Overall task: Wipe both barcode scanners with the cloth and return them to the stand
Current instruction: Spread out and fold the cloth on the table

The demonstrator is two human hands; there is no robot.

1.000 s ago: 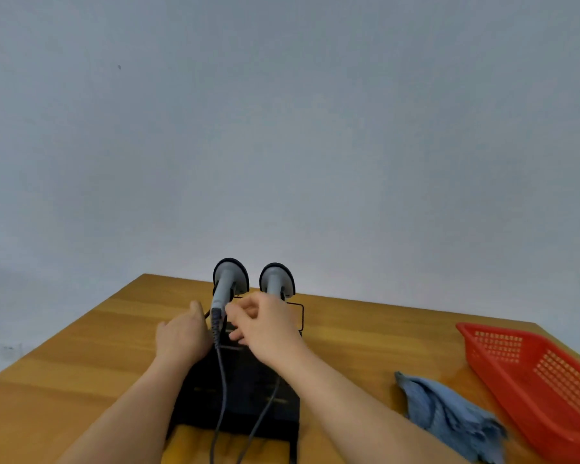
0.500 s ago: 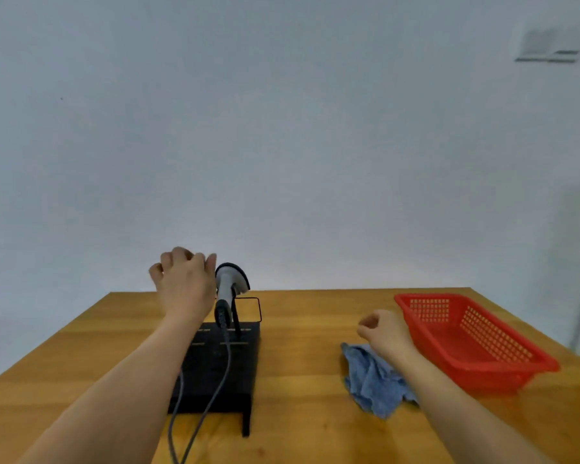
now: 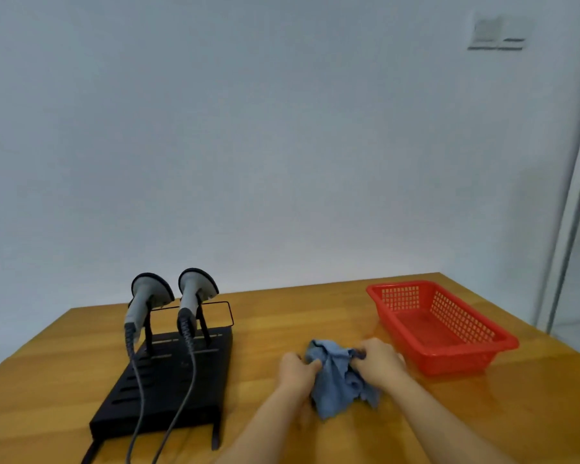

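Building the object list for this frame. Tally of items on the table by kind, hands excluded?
Barcode scanners: 2, left one and right one, both on the stand
Stand: 1, black
Cloth: 1, blue, gripped by left hand and right hand
Basket: 1, red
Total: 5

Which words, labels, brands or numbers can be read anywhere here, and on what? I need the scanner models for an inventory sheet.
None can be read.
Left barcode scanner and right barcode scanner: no legible label or brand.
Black stand: no visible text.
Red basket and blue cloth: no print.
Wall plate: too blurred to tell whether it bears markings.
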